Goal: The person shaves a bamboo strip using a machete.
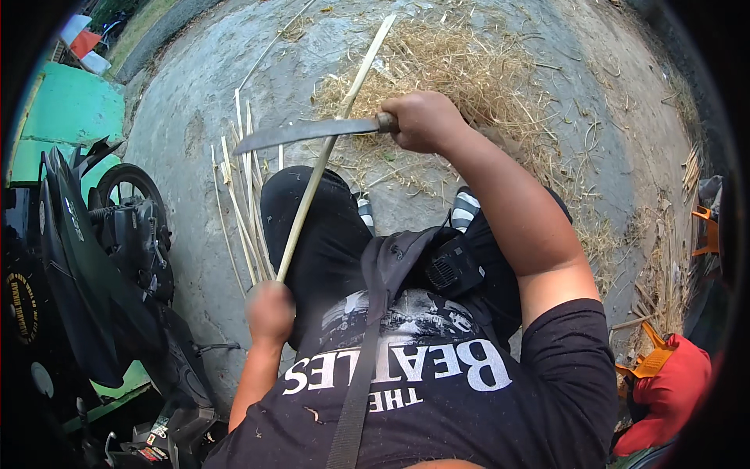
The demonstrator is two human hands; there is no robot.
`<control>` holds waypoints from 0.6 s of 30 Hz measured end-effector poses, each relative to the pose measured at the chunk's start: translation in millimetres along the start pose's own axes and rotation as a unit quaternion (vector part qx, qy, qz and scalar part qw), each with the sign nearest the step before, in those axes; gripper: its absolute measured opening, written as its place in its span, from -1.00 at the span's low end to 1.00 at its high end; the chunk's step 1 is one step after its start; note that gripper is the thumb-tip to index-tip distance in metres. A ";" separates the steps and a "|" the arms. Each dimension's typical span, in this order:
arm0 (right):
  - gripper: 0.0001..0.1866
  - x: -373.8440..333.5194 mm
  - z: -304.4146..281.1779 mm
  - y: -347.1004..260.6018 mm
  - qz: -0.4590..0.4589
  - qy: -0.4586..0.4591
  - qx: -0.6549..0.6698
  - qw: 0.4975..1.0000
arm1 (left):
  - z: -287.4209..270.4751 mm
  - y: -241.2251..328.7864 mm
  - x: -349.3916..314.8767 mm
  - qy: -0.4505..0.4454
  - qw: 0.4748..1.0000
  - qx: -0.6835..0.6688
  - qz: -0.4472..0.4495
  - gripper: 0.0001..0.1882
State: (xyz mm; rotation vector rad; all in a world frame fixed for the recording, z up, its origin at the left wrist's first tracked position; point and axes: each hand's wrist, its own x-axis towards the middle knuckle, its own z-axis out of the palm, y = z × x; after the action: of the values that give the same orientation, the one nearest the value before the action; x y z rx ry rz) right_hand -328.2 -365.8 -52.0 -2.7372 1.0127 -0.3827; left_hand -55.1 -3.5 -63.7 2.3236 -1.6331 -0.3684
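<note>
My left hand [271,313] is closed round the lower end of a long pale bamboo strip [311,187], which slants up and away to the right across my left knee. In my right hand [422,122] is the wooden handle of a machete [308,131]. Its blade points left and crosses the strip a little above the knee; whether the edge bites into it I cannot tell. Beside my left leg lie several thin bamboo strips [248,187], fanned out on the ground. My left hand is slightly blurred.
A heap of curly shavings [453,74] covers the concrete ahead of my feet. On the left stands a motorcycle [109,258] near a green wall [70,102]. At the right are a red cloth [676,391], an orange plastic piece [655,356] and scattered strips [656,289].
</note>
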 end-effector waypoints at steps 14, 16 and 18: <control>-0.91 6.5 21.4 14.0 0.111 0.050 0.064 0.990 | 5.2 -4.4 7.6 0.020 0.998 0.054 -0.001 -0.50; -0.93 5.2 17.6 -3.0 0.111 0.049 0.070 0.990 | 3.1 -10.3 2.6 0.009 0.999 0.037 0.007 -0.50; -0.93 4.2 15.9 -17.7 -0.025 0.039 0.025 0.999 | 1.7 -11.3 -2.2 0.020 0.999 0.030 0.017 -0.50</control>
State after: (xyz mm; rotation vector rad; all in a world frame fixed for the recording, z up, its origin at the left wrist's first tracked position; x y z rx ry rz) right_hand -309.5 -353.9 -61.5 -2.7266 0.9404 -0.5188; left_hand -46.6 2.1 -69.4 2.3285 -1.6848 -0.2681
